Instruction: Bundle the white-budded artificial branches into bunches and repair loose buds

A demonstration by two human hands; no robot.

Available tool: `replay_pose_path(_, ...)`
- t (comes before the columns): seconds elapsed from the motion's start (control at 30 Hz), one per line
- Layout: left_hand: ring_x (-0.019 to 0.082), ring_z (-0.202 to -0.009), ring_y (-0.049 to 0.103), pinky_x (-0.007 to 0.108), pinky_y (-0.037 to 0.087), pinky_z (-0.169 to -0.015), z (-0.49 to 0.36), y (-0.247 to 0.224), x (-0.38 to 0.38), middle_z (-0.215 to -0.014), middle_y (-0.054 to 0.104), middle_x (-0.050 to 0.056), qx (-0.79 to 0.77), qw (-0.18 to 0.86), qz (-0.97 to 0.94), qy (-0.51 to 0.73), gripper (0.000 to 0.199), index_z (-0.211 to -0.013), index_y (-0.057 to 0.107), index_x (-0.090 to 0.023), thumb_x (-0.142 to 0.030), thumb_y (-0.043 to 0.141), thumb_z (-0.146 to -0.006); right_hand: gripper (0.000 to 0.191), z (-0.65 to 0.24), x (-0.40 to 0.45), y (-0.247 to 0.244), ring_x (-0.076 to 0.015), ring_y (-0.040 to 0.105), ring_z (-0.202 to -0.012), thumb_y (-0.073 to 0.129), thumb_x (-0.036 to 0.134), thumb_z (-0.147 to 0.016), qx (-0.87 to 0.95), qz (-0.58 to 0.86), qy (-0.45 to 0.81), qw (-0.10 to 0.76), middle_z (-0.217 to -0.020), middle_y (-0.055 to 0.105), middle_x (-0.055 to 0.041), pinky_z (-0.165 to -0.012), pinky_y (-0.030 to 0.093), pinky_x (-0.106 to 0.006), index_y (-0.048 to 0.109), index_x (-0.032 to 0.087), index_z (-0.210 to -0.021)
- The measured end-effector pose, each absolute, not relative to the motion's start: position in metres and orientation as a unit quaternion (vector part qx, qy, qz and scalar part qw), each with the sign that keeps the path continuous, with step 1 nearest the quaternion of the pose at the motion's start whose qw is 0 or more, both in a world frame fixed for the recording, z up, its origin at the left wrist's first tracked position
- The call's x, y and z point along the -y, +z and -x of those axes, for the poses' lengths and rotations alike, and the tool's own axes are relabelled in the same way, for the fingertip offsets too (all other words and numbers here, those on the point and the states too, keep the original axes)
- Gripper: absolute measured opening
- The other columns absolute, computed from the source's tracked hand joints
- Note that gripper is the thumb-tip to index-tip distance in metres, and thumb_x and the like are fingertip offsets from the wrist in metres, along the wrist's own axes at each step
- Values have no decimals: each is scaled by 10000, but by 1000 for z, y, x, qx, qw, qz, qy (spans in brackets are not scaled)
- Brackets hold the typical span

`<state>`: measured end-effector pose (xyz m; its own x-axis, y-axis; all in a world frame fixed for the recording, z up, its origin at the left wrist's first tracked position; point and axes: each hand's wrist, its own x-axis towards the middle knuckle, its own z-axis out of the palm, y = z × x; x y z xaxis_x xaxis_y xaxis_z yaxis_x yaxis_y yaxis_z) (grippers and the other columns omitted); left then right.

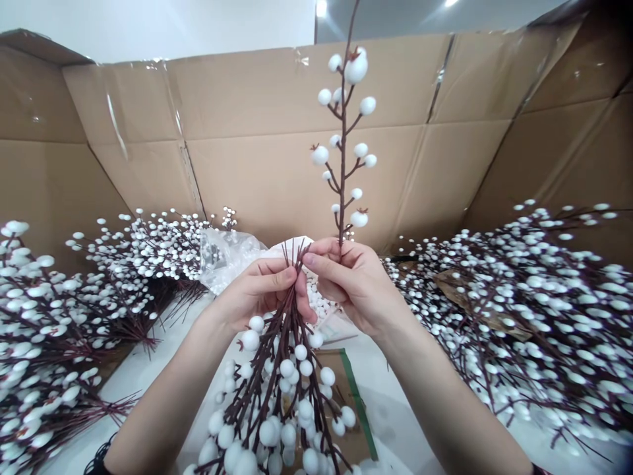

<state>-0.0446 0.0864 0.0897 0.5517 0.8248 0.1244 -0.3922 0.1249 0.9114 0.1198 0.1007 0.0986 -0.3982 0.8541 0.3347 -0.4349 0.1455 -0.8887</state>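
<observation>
My left hand (270,287) is closed around the gathered stem ends of a bunch of artificial berry branches (284,376). The bunch hangs upside down, its white berries spreading below the hand and the bare brown tips sticking up above the fingers. In my right hand (349,277) a single berry branch (343,145) stands upright, pinched near its lower end between thumb and fingers. Its white berries sit on short side twigs. The right thumb tip is beside the bunch's stem tips; whether it touches them I cannot tell.
Berry branches (34,310) are heaped on the left, and another large pile of branches (558,316) lies on the right. Crumpled clear plastic (230,254) is behind my left hand. Cardboard walls (247,152) enclose the back and sides. A cardboard piece with green tape (357,402) lies under the bunch.
</observation>
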Motion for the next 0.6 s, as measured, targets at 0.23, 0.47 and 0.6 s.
replay_pose_path(0.23, 182, -570, 699, 233, 562, -545, 48, 86, -88, -559, 679, 39, -185, 757, -467, 417, 187, -706, 639, -123, -280, 711, -776, 207, -121, -102, 97, -14, 195, -373, 774, 289, -706, 552, 180, 613, 536, -450, 349, 97, -360, 97, -195, 618, 153, -691)
replay_pose_path(0.47, 177, -603, 700, 243, 566, -551, 49, 90, -86, -613, 707, 44, -247, 683, -518, 452, 186, -756, 649, -133, -305, 716, -776, 72, -128, -112, 102, -30, 197, -414, 535, 241, -783, 521, 146, 624, 564, -560, 346, 70, -403, 98, -199, 557, 173, -783)
replay_pose_path(0.6, 176, -620, 700, 239, 561, -547, 47, 94, -81, -664, 730, 67, -279, 643, -541, 465, 200, -783, 654, -133, -325, 707, -784, 43, -135, -120, 106, -33, 209, -403, 473, 160, -765, 503, 162, 582, 619, -564, 378, 63, -411, 114, -199, 476, 192, -737)
